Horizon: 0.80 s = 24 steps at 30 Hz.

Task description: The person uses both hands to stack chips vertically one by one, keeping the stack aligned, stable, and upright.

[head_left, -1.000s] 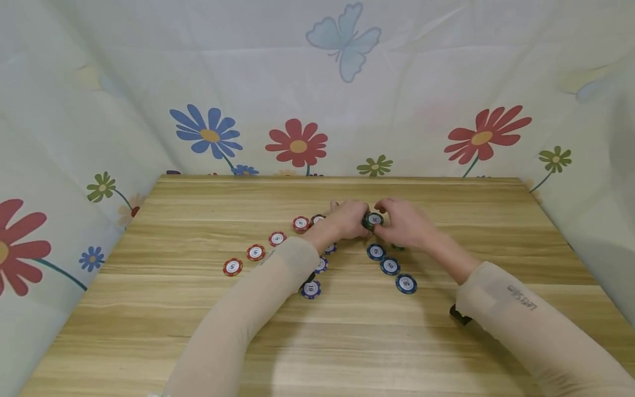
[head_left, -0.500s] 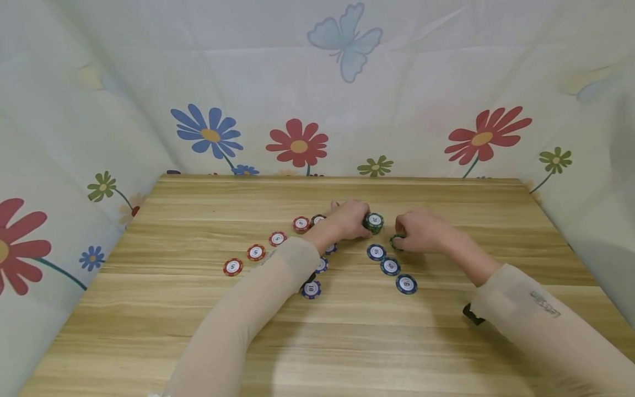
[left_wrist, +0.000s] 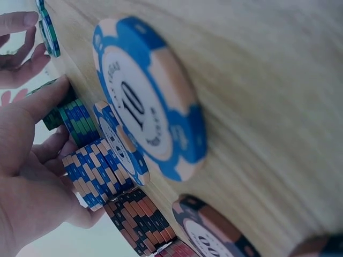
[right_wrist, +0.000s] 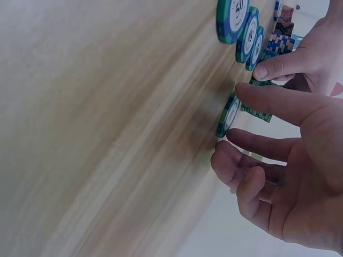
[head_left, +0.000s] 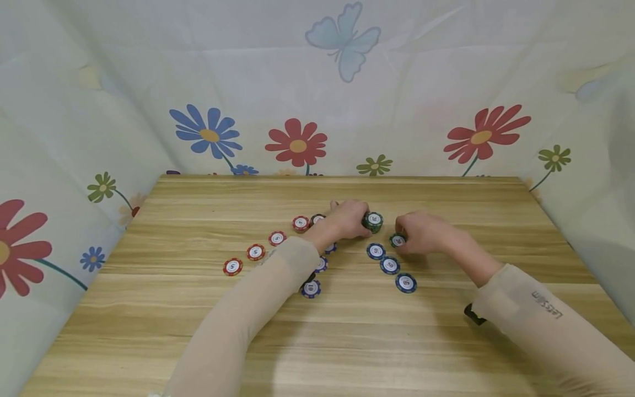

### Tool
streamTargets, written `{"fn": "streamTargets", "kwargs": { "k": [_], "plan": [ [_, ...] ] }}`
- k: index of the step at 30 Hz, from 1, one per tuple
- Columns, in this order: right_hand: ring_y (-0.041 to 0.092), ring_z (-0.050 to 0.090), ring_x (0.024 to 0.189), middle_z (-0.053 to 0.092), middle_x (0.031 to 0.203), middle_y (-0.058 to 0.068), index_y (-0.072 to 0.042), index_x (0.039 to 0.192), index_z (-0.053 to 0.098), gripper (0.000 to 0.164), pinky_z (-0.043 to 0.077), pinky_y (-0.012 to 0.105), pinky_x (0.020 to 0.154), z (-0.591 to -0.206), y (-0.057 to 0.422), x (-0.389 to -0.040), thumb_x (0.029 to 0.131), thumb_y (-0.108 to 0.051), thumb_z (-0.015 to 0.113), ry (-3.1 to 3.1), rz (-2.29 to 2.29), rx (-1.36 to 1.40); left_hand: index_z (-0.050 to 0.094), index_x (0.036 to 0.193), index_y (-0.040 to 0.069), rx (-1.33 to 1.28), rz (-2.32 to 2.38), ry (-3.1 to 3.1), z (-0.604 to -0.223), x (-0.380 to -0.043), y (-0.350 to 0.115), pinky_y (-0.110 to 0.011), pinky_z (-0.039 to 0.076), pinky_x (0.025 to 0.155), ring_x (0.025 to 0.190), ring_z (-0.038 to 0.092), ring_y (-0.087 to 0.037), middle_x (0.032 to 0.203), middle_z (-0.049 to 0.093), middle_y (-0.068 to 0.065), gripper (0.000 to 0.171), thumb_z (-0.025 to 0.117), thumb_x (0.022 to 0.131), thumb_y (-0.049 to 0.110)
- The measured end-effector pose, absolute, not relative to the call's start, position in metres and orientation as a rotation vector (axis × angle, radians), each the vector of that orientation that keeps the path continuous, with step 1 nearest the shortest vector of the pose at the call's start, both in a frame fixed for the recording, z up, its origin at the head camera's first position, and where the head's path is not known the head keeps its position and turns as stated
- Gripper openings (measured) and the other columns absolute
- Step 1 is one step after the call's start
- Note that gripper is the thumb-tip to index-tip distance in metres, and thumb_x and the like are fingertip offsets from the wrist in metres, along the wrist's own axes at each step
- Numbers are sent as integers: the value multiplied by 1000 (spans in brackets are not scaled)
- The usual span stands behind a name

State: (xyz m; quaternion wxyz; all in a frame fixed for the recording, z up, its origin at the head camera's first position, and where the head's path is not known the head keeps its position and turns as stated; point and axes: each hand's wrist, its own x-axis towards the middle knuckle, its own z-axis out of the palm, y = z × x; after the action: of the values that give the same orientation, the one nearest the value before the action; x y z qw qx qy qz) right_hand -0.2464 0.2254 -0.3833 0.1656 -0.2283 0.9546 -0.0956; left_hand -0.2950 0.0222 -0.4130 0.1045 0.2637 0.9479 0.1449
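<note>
My left hand (head_left: 347, 218) holds a short stack of green poker chips (head_left: 373, 221) between thumb and fingers at its right side. To the right, my right hand (head_left: 425, 231) pinches a single green poker chip (head_left: 397, 240) at the table surface. In the right wrist view, thumb and index finger lie on either edge of that chip (right_wrist: 229, 115), close by the green stack (right_wrist: 259, 113). Under my left hand, the left wrist view shows a blue-and-green chip stack (left_wrist: 80, 122), a blue-and-white stack (left_wrist: 99, 174) and a black-and-orange stack (left_wrist: 140, 222).
Red chips (head_left: 255, 252) lie in a slanting row at the left. Blue chips marked 10 (head_left: 311, 289) run below the left forearm. Several blue-green chips (head_left: 389, 266) slant toward me between the arms. A floral curtain (head_left: 412, 99) bounds the wooden table (head_left: 347, 353).
My right hand has left the green stack and moved right and nearer to me, onto the single green chip. My left hand has stayed at the stack.
</note>
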Motion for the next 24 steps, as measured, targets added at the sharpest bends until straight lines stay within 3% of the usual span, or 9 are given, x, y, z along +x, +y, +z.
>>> {"fn": "streamTargets", "kwargs": {
  "k": [16, 24],
  "plan": [
    [21, 54, 73, 61, 82, 3, -3, 97, 65, 20, 47, 37, 68, -385, 221, -245, 86, -15, 78, 2740, -266, -637, 68, 118, 11, 770, 419, 2801, -412, -293, 24, -58, 27, 107, 108, 60, -18, 115, 69, 0, 39, 81, 91, 36],
    [20, 54, 71, 60, 81, 3, -3, 94, 64, 24, 46, 35, 65, -390, 223, -247, 83, -19, 79, 2752, -268, -629, 68, 117, 12, 758, 406, 2803, -411, -293, 23, -60, 26, 108, 109, 61, -18, 114, 69, 0, 38, 80, 91, 37]
  ]
}}
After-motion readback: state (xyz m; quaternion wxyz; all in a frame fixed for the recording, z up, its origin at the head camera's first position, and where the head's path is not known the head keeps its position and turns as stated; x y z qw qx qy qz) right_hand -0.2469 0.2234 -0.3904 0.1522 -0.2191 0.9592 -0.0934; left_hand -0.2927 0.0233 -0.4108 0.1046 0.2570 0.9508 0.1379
